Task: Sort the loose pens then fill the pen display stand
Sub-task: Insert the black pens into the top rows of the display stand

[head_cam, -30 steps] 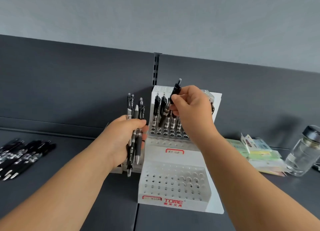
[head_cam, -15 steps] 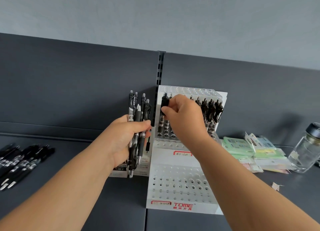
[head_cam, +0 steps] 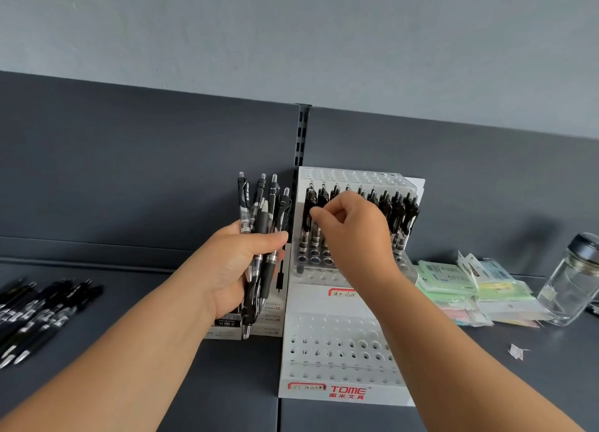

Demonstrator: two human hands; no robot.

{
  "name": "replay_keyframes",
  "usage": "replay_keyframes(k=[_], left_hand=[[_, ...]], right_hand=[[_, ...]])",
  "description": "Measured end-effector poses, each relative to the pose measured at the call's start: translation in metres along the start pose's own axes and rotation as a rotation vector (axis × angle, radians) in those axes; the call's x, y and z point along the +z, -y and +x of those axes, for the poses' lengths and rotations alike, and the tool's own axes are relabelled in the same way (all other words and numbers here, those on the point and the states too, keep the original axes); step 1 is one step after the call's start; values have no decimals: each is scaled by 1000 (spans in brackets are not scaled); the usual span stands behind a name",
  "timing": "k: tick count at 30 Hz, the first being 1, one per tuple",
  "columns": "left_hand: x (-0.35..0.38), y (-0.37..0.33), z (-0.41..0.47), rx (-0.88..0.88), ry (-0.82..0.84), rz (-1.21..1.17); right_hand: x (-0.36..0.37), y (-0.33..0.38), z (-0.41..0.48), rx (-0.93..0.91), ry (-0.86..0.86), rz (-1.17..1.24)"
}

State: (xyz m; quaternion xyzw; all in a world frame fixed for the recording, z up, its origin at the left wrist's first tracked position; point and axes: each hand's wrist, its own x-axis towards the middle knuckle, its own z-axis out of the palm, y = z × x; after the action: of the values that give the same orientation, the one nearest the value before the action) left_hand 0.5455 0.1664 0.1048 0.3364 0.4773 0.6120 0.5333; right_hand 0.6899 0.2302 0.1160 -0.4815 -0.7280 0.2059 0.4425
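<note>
Several black retractable pens with clear lower barrels and silver tips, the pen bundle (head_cam: 265, 204), sit in the left grip (head_cam: 240, 263), whose fingers and thumb are wrapped round their middles just left of the stand. Just to its right, the white pen display stand (head_cam: 324, 305) rises in stepped tiers drilled with round holes and carries red "TOME" lettering on its front edge. It stands on the dark grey surface (head_cam: 246, 392) against the back panel. A row of matching black pens fills its upper tier. The right grip (head_cam: 353, 233) has curled fingers, and its thumb and forefinger pinch the black top of the leftmost standing pen (head_cam: 308, 217).

That hand covers the middle of the row, so the pens there cannot be counted. How many pens the bundle has is also unclear, since they overlap. The loose pens (head_cam: 39, 315) at far left are cut off by the frame edge. The handwriting on the stand's labels is too small to read.

The bundle's long axis runs near upright, clickers up and tips down. The standing pens are also upright, tips in the holes. The loose pens lie flat and slanted, tips towards the near left.
</note>
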Motion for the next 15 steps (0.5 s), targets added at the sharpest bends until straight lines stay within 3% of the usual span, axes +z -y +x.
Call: replay_keyframes(k=[2,7,12,15], left_hand=[[2,-1,-2,7,26,12],[8,-2,-5,32,68,64],[12,0,-5,86,27,85],[15,1,-6,84,33,44]], right_hand=[[-4,7,-2,18,11,142],[-4,19,-5,207,290,458],[-5,17,-6,373,315,732],[-12,18,-5,332,281,713]])
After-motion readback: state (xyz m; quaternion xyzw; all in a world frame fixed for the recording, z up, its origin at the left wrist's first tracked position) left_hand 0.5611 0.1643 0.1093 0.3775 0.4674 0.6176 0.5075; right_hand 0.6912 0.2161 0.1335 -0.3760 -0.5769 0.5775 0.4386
